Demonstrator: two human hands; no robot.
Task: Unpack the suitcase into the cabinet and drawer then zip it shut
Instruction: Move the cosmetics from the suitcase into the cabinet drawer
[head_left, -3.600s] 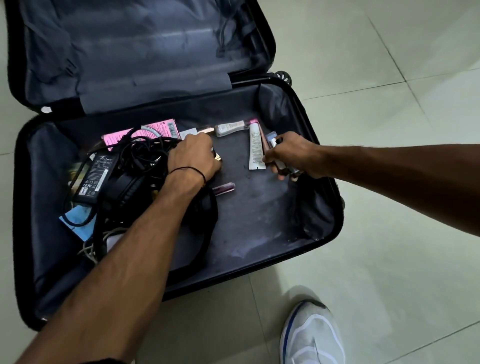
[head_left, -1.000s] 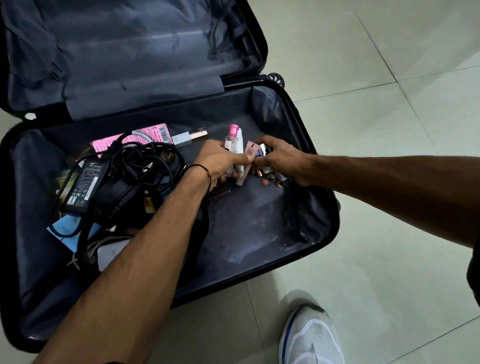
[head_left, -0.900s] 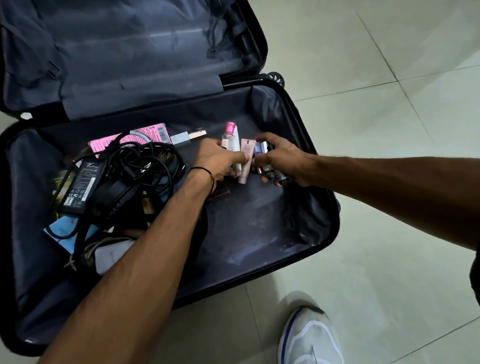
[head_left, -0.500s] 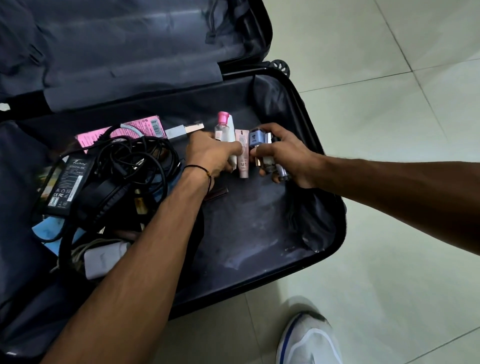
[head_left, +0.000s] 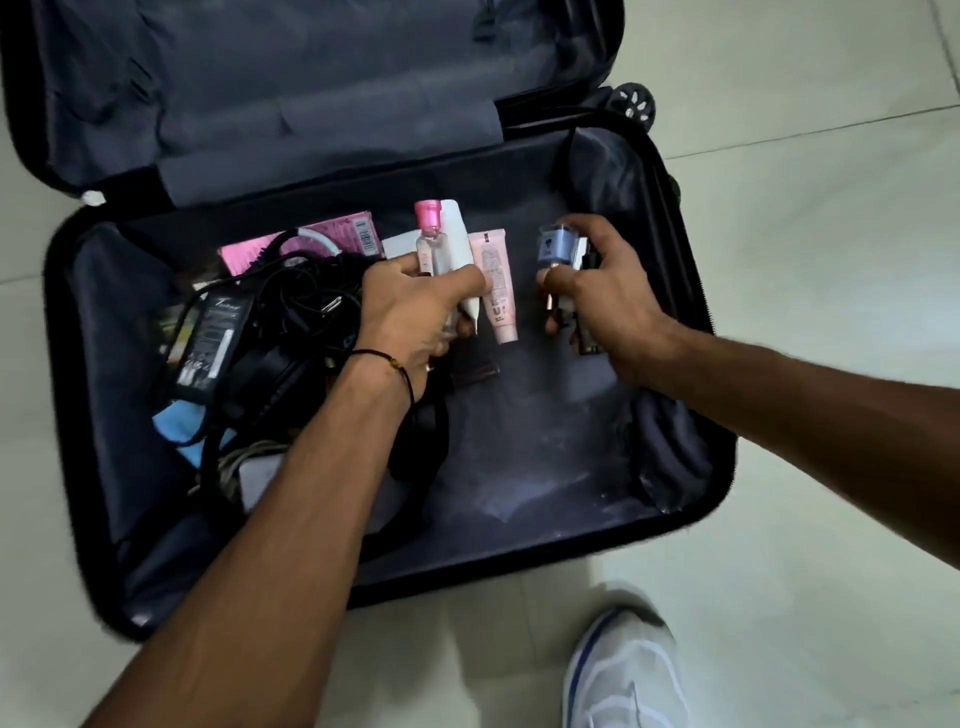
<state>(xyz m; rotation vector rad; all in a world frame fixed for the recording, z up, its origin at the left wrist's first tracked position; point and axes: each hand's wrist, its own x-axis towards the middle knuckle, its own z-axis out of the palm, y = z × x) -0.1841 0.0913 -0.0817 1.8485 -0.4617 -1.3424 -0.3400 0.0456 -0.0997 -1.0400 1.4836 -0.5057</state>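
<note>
My left hand (head_left: 410, 312) grips tubes (head_left: 496, 280), my right hand (head_left: 613, 301) a blue-capped bottle (head_left: 556, 249). Cables (head_left: 301, 291) lie in the open suitcase (head_left: 675, 447); much remains.

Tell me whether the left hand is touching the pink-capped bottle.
Touching. The head view shows the left hand curled round the lower part of the pink-capped bottle, gripping it along with a white tube.
</note>
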